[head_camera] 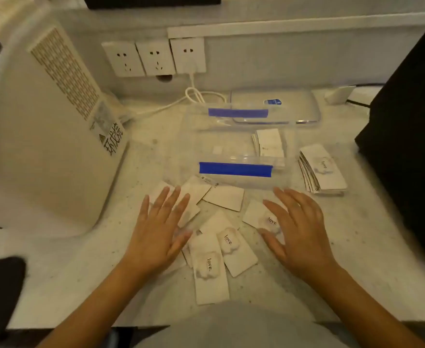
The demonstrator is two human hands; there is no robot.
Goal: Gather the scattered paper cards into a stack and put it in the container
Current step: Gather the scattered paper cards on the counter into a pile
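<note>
Several white paper cards [210,267], some printed "love", lie scattered on the pale counter in front of me. My left hand [159,232] rests flat with fingers spread on the left cards. My right hand [298,229] lies flat with fingers apart on the right cards. Neither hand holds anything. Behind the cards stands a clear plastic container [234,144] with blue tape strips; a small stack of cards [269,143] sits inside at its right end. Another card stack [323,169] lies on the counter to the container's right.
A clear lid [294,106] lies behind the container. A large white appliance [55,146] stands at the left, with wall sockets [153,59] and a white cable [196,95] behind. A black object [412,146] fills the right side.
</note>
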